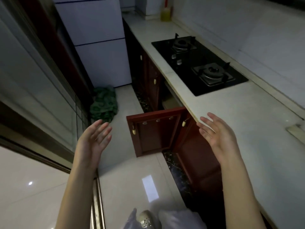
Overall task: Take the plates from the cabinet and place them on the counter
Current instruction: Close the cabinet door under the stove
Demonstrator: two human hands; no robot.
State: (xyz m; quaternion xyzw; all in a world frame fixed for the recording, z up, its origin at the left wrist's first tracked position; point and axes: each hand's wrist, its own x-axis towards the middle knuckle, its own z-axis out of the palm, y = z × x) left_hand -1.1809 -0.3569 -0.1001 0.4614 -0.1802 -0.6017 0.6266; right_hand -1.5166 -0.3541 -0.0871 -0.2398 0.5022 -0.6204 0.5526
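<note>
A red-brown cabinet door (153, 133) under the counter stands swung open toward the floor aisle. The cabinet's inside (170, 100) is dark and mostly hidden by the counter edge; no plates show. The pale counter (244, 116) runs along the right. My left hand (95, 138) is raised over the floor, left of the open door, palm up, fingers apart, holding nothing. My right hand (216, 131) hovers at the counter's front edge, above the neighbouring closed door, fingers spread and holding nothing.
A black two-burner gas hob (198, 63) is set into the counter beyond my hands. A white fridge (99, 42) stands at the far end, with a green cloth bundle (104, 104) on the floor. A glass sliding door (33, 80) lines the left.
</note>
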